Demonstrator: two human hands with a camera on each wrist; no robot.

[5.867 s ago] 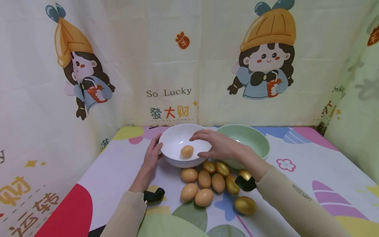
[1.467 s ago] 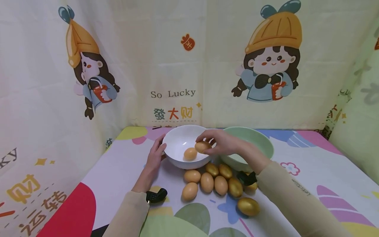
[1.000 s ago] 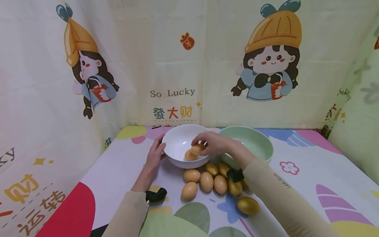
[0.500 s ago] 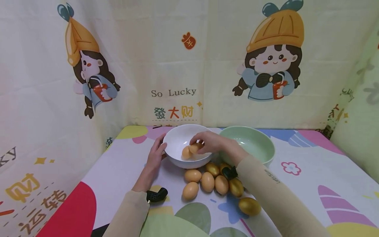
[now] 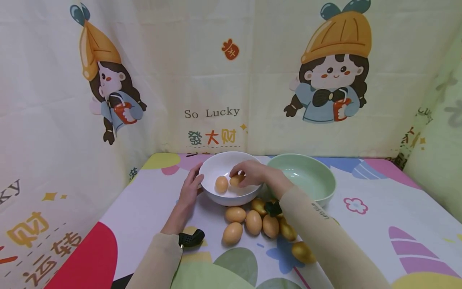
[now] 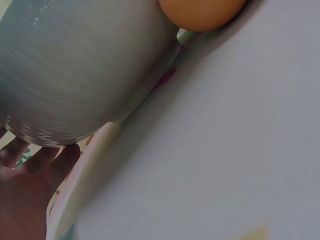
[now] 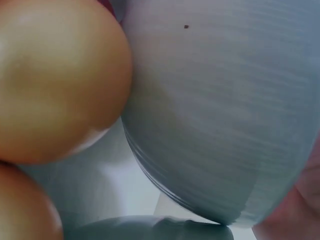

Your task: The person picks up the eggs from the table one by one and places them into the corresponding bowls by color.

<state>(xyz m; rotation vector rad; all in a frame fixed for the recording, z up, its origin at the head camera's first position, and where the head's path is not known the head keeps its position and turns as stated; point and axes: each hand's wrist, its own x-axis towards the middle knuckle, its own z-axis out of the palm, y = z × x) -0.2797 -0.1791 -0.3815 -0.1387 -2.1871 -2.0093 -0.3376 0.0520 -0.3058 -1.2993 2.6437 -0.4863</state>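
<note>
Gripping egg (image 5: pixel 236 180) inside white bowl (image 5: pixel 231 200)

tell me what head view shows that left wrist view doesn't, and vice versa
Only the head view: the right hand gripping a brown egg inside the white bowl, a second egg beside it, gold eggs.
Only the left wrist view: fine lines across the bowl's outer wall.
Both: the left hand holding the bowl, a loose egg outside it.

A second brown egg (image 5: pixel 236 180), formerly in front of the white bowl (image 5: pixel 231 200), had been lowered inside it by the right hand (image 5: pixel 252 172); the first egg (image 5: pixel 221 184) had shifted toward the bowl's left side.
</note>
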